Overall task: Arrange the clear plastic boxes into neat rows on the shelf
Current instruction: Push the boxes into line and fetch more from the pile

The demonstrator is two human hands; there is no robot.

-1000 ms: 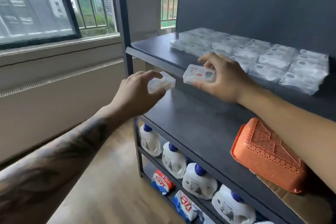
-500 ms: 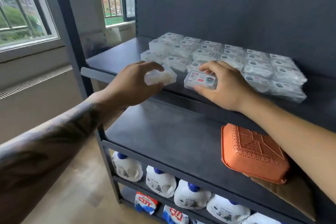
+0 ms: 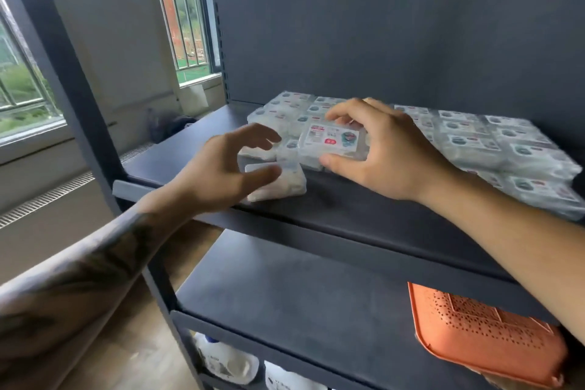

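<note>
Right hand (image 3: 392, 152) is clamped on a labelled clear box (image 3: 332, 139), thumb under its front edge and fingers curled over the back, holding it at the front left corner of the block of clear plastic boxes (image 3: 493, 149) on the upper shelf (image 3: 348, 209). Left hand (image 3: 221, 168) is spread, fingers apart and relaxed, just beside a second loose box (image 3: 278, 180) that lies tilted near the shelf's front edge; the thumb looks to be touching it, but nothing is gripping it. Progress looks good: most of the boxes already sit in tidy rows running back toward the dark rear panel, and what seems left is seating these two at the left end of the block. Room to work is decent, with a bare strip of shelf along the front and more bare shelf to the left, up to the upright post (image 3: 63, 73). The loose box is close to the front lip, so a careless nudge could tip it off. Below, an orange basket (image 3: 481, 326) sits on the next shelf down.
</note>
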